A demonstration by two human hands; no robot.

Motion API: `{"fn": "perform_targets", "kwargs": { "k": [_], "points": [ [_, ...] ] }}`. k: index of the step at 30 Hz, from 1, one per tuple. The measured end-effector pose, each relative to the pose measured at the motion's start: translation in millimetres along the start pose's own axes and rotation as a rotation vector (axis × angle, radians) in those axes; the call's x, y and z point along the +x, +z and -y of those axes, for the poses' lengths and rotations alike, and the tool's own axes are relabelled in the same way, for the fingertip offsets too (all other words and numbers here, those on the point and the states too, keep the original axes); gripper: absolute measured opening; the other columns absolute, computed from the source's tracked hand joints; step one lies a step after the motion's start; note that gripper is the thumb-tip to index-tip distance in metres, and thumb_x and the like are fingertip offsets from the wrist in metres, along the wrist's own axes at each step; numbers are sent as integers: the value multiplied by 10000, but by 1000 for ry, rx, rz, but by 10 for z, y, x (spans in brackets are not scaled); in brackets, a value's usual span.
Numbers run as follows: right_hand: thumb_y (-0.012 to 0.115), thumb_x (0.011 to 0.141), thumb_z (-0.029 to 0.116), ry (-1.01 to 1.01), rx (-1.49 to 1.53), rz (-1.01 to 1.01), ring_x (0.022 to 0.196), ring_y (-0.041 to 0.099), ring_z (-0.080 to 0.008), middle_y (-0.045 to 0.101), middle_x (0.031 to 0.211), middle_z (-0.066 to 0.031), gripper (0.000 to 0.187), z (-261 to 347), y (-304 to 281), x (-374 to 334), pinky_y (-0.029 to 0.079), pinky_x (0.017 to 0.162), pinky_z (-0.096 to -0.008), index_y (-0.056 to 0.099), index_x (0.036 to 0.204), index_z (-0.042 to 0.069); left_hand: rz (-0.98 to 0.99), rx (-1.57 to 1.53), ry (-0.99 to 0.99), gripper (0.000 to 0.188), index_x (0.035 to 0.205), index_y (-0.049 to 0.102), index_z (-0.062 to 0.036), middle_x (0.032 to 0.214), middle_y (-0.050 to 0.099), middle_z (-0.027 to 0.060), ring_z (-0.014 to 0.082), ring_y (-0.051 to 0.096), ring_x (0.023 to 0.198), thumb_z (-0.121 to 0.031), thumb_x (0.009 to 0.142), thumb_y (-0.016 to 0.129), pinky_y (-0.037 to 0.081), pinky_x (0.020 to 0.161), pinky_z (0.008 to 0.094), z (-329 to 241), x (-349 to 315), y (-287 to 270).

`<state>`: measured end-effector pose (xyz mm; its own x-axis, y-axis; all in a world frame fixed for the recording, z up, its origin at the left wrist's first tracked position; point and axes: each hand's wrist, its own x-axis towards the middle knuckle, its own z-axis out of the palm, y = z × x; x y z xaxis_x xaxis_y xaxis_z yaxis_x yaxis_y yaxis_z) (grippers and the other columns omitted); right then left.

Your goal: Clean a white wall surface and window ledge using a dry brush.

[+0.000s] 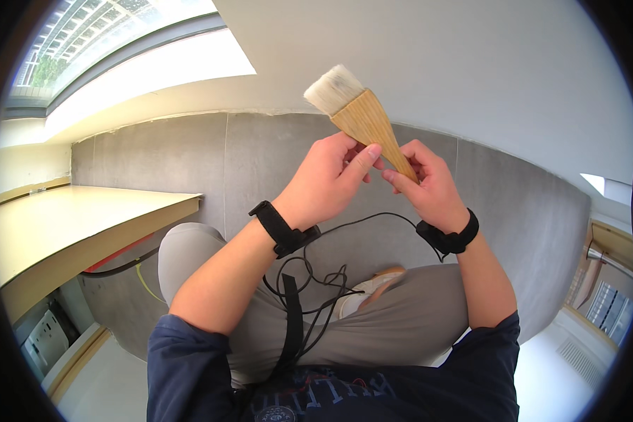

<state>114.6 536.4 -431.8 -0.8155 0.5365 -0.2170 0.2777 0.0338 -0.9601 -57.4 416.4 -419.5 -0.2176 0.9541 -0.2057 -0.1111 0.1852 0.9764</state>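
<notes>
brush (364,121) clear of table edge (119,244)

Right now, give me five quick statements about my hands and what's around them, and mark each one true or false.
1. The left hand and the right hand both touch the wooden brush. True.
2. The bristles are black. False: they are whitish.
3. The right hand is at the narrow end of the handle. True.
4. The right wrist is bare. False: a black strap circles it.
5. The yellow tabletop is on the person's right. False: it is on the left.
</notes>
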Motion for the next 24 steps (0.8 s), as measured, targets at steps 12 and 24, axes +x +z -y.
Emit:
{"fn": "perform_targets", "kwargs": {
  "k": [12, 24],
  "points": [
    [701, 893, 63, -63, -21, -42, 634, 464, -64, 558, 709, 3, 152, 12, -49, 22, 379, 578, -246, 555, 924, 32, 21, -49, 15, 230, 1067, 599, 15, 926, 664, 52, 119, 577, 786, -189, 1044, 497, 494, 734, 281, -17, 10, 43],
    [671, 920, 64, -37, -24, -68, 686, 542, -84, 554, 777, -10, 155, 78, -127, -20, 470, 620, -253, 519, 923, 33, -30, 573, 56, 208, 784, 621, 26, 614, 586, 52, 117, 539, 535, -154, 827, 714, 447, 511, 286, -431, -294, -29]
  ]
}}
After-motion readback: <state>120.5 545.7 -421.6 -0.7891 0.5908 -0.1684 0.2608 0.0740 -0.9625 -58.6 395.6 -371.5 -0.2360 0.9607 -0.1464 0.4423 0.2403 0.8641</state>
